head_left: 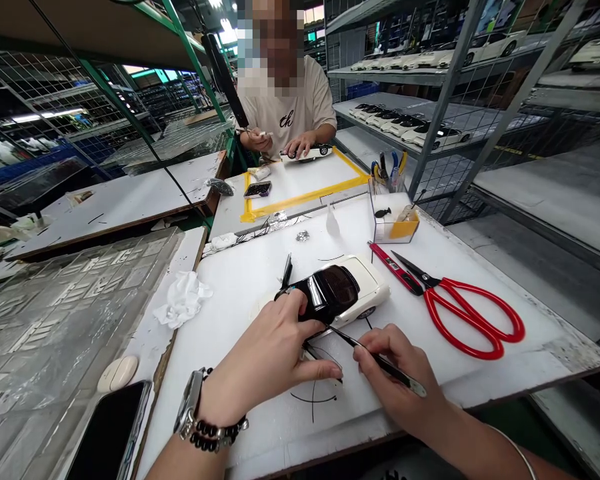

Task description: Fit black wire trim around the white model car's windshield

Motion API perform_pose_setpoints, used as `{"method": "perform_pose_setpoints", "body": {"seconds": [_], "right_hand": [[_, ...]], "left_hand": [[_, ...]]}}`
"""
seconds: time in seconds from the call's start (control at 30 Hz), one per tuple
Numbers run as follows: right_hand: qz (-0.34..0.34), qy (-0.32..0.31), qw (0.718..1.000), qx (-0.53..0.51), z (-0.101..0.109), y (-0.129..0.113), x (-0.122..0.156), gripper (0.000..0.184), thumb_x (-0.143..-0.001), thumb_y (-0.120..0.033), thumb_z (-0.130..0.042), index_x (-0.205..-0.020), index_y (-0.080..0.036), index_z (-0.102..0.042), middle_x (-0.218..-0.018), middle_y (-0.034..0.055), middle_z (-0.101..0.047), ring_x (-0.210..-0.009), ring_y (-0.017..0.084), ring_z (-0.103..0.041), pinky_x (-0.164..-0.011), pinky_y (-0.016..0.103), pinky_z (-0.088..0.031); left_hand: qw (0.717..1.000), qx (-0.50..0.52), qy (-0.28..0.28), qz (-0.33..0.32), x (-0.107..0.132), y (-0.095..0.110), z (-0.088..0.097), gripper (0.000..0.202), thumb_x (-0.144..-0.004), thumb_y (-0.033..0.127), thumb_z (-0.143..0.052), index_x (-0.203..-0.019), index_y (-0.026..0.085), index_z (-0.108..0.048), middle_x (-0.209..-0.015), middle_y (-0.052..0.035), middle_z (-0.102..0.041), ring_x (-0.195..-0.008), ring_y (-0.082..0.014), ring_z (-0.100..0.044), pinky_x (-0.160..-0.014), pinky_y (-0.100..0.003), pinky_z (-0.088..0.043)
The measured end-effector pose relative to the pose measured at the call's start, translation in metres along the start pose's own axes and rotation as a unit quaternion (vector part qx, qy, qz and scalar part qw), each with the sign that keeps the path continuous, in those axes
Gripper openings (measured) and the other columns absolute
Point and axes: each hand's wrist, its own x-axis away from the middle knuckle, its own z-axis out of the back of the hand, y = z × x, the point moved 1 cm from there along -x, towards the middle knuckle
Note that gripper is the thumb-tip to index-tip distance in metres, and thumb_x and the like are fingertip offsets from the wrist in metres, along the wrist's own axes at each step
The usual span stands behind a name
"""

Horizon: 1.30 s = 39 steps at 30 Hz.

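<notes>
A white model car (375, 275) with a black top and dark windows stands on the white worktable before me. My left hand (275, 347) lies over its front and near side, gripping it with bent fingers; the thumb reaches down to a dark part that sticks out at the near side. My right hand (400, 370) pinches black tweezers (347, 339), their tips at the car's near side by my left fingers. On the far side, a door-like panel (287, 270) stands out from the body. Thin black strips (314, 400) lie below my left hand.
Red-handled scissors (467, 313) and a red utility knife (395, 267) lie right of the car. Behind stands a clear tool box (393, 223). Crumpled tissue (184, 298) and a phone (111, 433) are at left. Across the table, a person (287, 100) handles another model car.
</notes>
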Motion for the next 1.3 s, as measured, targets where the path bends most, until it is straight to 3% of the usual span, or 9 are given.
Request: {"method": "perform_pose_setpoints", "body": {"seconds": [0.4, 0.57, 0.67, 0.8, 0.93, 1.03, 1.13, 1.3], "right_hand": [[-0.013, -0.017, 0.999, 0.032, -0.002, -0.003, -0.005, 0.016, -0.090, -0.020, -0.043, -0.077, -0.023, -0.034, -0.071, -0.0005, -0.051, -0.064, 0.013, -0.053, -0.053, 0.025, -0.037], [-0.035, -0.078, 0.993, 0.079, 0.004, -0.022, -0.023, 0.018, -0.087, -0.019, -0.042, -0.073, -0.022, -0.031, -0.059, -0.0044, -0.041, -0.049, 0.010, -0.039, -0.046, 0.024, -0.028], [-0.051, -0.121, 0.980, 0.149, 0.006, -0.038, -0.044, 0.016, -0.082, -0.016, -0.044, -0.074, -0.022, -0.031, -0.055, -0.0051, -0.039, -0.046, 0.010, -0.036, -0.043, 0.024, -0.023], [-0.047, -0.193, 0.945, 0.261, 0.002, -0.057, -0.072, 0.014, -0.080, -0.014, -0.047, -0.076, -0.021, -0.036, -0.056, -0.0023, -0.047, -0.046, 0.012, -0.040, -0.042, 0.023, -0.021], [-0.032, -0.231, 0.921, 0.312, -0.004, -0.064, -0.089, 0.011, -0.080, -0.013, -0.048, -0.081, -0.021, -0.041, -0.060, 0.0006, -0.054, -0.050, 0.013, -0.044, -0.044, 0.023, -0.022], [-0.013, -0.222, 0.921, 0.321, -0.006, -0.064, -0.095, 0.008, -0.080, -0.013, -0.048, -0.082, -0.020, -0.044, -0.059, 0.0003, -0.053, -0.048, 0.013, -0.042, -0.043, 0.024, -0.020], [-0.003, -0.194, 0.942, 0.274, -0.002, -0.061, -0.094, 0.007, -0.080, -0.015, -0.048, -0.078, -0.020, -0.044, -0.057, -0.0016, -0.051, -0.048, 0.012, -0.042, -0.044, 0.024, -0.022], [0.038, -0.069, 0.991, 0.104, 0.038, -0.071, -0.080, 0.014, -0.083, -0.024, -0.053, -0.071, -0.022, -0.046, -0.052, -0.0036, -0.048, -0.046, 0.011, -0.044, -0.043, 0.023, -0.031]], "left_hand": [[0.999, 0.032, -0.013, 0.002, 0.000, -0.003, 0.000, 0.056, -0.073, 0.069, -0.053, -0.108, 0.026, -0.065, -0.096, -0.0072, -0.043, -0.088, -0.0235, -0.047, -0.075, -0.037, -0.046], [0.999, 0.043, -0.002, -0.004, 0.003, -0.006, 0.002, 0.051, -0.075, 0.066, -0.056, -0.104, 0.025, -0.067, -0.096, -0.0071, -0.044, -0.085, -0.0220, -0.048, -0.071, -0.033, -0.046], [0.999, 0.048, -0.002, -0.005, 0.004, -0.007, 0.003, 0.047, -0.075, 0.065, -0.056, -0.096, 0.024, -0.069, -0.095, -0.0065, -0.044, -0.083, -0.0210, -0.048, -0.069, -0.032, -0.045], [0.998, 0.063, -0.016, -0.003, 0.003, -0.007, 0.005, 0.045, -0.076, 0.065, -0.055, -0.085, 0.022, -0.068, -0.094, -0.0054, -0.043, -0.081, -0.0193, -0.047, -0.068, -0.031, -0.044], [0.996, 0.084, -0.033, -0.009, 0.003, -0.010, 0.007, 0.040, -0.077, 0.062, -0.056, -0.090, 0.025, -0.069, -0.093, -0.0045, -0.043, -0.082, -0.0188, -0.047, -0.070, -0.031, -0.045], [0.995, 0.096, -0.036, -0.015, 0.004, -0.012, 0.008, 0.038, -0.078, 0.059, -0.057, -0.095, 0.027, -0.069, -0.094, -0.0045, -0.042, -0.085, -0.0195, -0.047, -0.073, -0.032, -0.045], [0.994, 0.102, -0.035, -0.017, 0.004, -0.014, 0.008, 0.039, -0.079, 0.060, -0.056, -0.098, 0.028, -0.068, -0.095, -0.0046, -0.042, -0.085, -0.0190, -0.047, -0.074, -0.032, -0.045], [0.993, 0.110, -0.034, -0.025, 0.003, -0.017, 0.007, 0.039, -0.079, 0.060, -0.056, -0.098, 0.028, -0.069, -0.096, -0.0042, -0.041, -0.085, -0.0180, -0.047, -0.075, -0.031, -0.045]]}}
